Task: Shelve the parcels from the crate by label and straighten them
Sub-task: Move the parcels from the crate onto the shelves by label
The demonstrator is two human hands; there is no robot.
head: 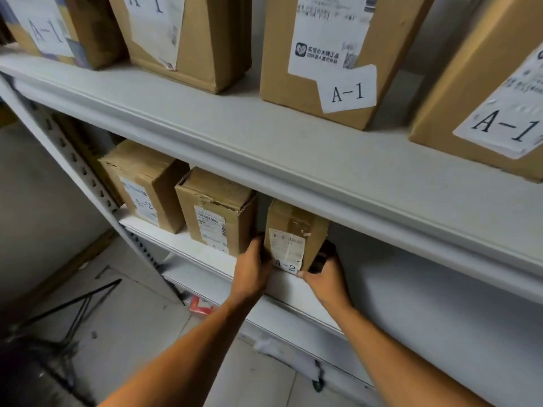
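Seen from the head camera, both bare hands grip a small cardboard parcel (295, 230) marked A-2 at the front edge of the lower shelf (202, 254) of a white metal rack. Left hand (254, 270) wraps its fingers round the parcel's left side; right hand (324, 277) holds the right side, thumb at the bottom corner of the white label, with a dark object, too unclear to name, between palm and box. The parcel stands upright, just right of two more brown boxes on the same shelf: a middle box (216, 212) with a barcode label, close beside it, and a far-left box (144, 183) labelled A-2. On the upper shelf (235, 118), four larger cartons carry A-1 labels, among them one centre-right (332, 60) with a printed shipping slip. Grey tiled floor (141, 318) shows below left, with a small red item (199, 306) under the rack.
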